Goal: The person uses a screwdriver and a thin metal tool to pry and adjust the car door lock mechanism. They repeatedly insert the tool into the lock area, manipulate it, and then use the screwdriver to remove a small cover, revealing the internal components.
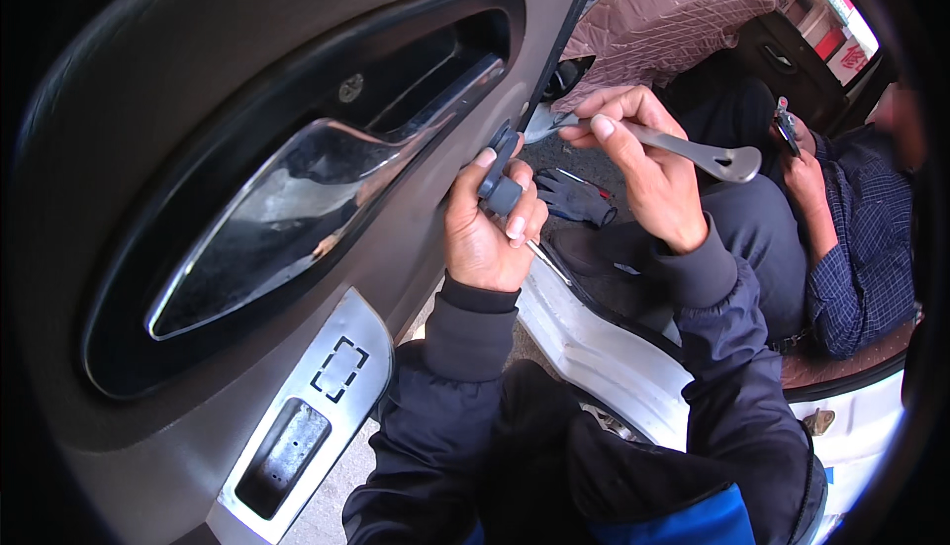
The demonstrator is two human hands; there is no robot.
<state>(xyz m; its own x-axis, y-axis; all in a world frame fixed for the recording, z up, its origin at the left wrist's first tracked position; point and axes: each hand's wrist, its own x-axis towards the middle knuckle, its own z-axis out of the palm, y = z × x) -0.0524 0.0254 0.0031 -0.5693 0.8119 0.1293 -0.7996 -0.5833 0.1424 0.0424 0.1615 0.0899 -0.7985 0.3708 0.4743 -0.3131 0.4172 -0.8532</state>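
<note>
My left hand [485, 238], just beside the brown door panel [406, 11], is closed on a black plastic part [500, 174] with a rounded knob; a thin metal shaft [552, 263] sticks out below those fingers. My right hand [643, 174] grips a flat steel pry tool [722, 161], its handle end pointing right and its far end close to the black part. Left of my hands is the chrome inner handle trim [237, 238] in a dark recess. Lower down, a silver armrest plate [351, 337] has a cut-out opening and a pocket.
A seated person [856, 238] at right holds a phone [787, 130]. Grey-black gloves [579, 199] and a red-handled tool [599, 189] lie on the car floor. A quilted pink-brown seat cover [663, 11] is behind; the white door sill [584, 337] runs below my hands.
</note>
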